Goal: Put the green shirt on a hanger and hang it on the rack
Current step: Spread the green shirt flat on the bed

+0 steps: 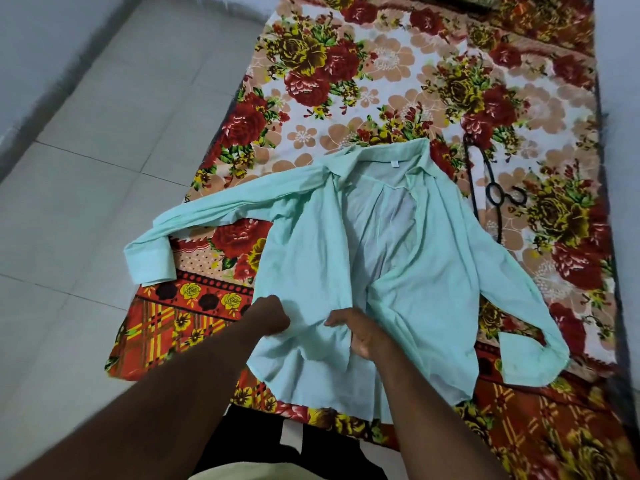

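Shirt (346, 258) is lying open and face up on the bedspread (363, 81), collar away from us, sleeves trailing to each side. We are judging it light, thin and limp (it is rumpling under our touch), so it is likely to sag and slide unless taken at the collar or shoulders. Our left hand (272, 315) is closing on the left front panel near the hem; our right hand (360, 336) is pinching fabric just beside it. The hanger (491, 188) is lying right of the shirt, touching its edge. We are seeing no rack.
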